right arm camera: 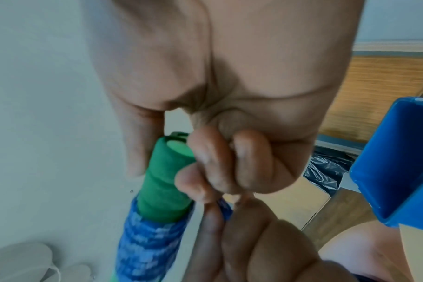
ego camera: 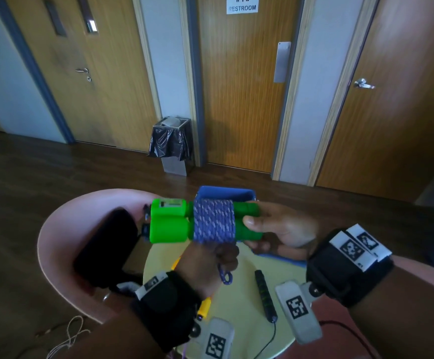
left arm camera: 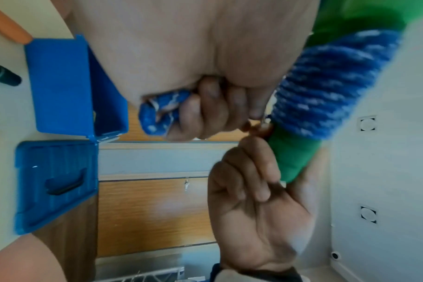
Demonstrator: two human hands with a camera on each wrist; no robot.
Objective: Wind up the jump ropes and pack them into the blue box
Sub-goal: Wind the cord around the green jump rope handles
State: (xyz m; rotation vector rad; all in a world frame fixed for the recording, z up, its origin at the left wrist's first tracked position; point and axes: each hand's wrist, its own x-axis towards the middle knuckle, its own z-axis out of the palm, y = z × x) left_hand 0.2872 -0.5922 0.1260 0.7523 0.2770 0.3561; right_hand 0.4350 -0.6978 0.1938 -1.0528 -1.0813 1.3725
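Hands met above the bench: right hand gripped green handles, left hand clenched the blue rope end.

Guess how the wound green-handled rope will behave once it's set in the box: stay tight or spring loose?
The rope looks soft and braided, so probably floppy. Its loose end is only held by the left hand, so it may unwind if released untucked. The green handles are round and could roll.
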